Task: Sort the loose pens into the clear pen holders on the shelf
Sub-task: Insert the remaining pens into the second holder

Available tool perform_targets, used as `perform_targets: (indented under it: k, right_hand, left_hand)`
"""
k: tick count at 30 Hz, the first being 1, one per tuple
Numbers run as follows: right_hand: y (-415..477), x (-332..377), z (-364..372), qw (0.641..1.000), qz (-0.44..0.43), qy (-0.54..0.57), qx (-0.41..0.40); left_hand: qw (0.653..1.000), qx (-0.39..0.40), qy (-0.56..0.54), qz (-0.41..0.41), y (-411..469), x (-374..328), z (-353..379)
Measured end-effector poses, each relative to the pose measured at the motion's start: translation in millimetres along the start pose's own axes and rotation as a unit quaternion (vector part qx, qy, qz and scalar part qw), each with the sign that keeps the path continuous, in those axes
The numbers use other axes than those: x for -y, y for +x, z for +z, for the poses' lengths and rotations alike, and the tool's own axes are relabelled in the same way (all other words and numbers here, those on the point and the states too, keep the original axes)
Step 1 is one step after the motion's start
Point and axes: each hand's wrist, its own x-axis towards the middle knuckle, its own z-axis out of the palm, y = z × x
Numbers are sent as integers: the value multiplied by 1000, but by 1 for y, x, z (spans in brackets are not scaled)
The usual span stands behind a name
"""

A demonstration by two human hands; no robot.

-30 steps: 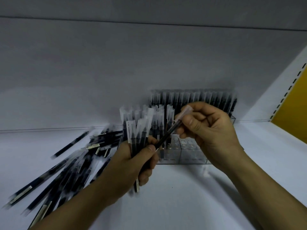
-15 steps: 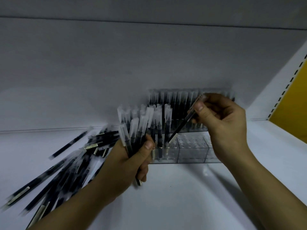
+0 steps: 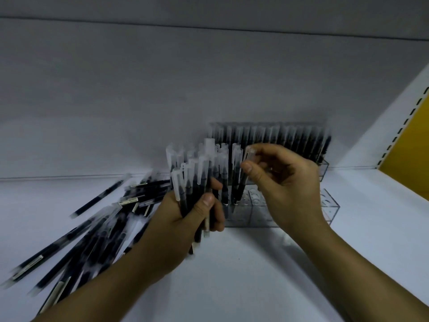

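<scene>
Head view: I read one pen [image 3: 239, 187] nearly upright, tip down at the left end of the front clear holder [image 3: 329, 209]. The right hand [image 3: 287, 182] pinches its cap end between thumb and forefinger. The left hand [image 3: 185, 221] is curled around a bundle of pens [image 3: 197, 180], caps up, just left of that holder. A rear holder [image 3: 323, 167] carries a full row. Loose pens [image 3: 92, 233] lie scattered on the shelf [image 3: 267, 275] at left.

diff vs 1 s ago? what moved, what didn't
Right hand swung its single pen from a slant beside the bundle to near upright, tip down into the front clear holder; it still pinches the cap. Left hand still grips the bundle; loose pens lie unmoved.
</scene>
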Motion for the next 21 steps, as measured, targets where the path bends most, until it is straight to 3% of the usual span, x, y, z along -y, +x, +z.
perform_targets:
  k: [13,17,21]
  right_hand:
    - [-6,3,2,1000,9,-10,18]
    - [-8,7,-4,997,-25,53,47]
    - [-7,13,-4,982,-16,146,119]
  left_hand:
    - [1000,-22,-15,8,0,1,2]
    - [998,20,44,38,-3,2,3]
    - [996,27,78,18,-2,3,6]
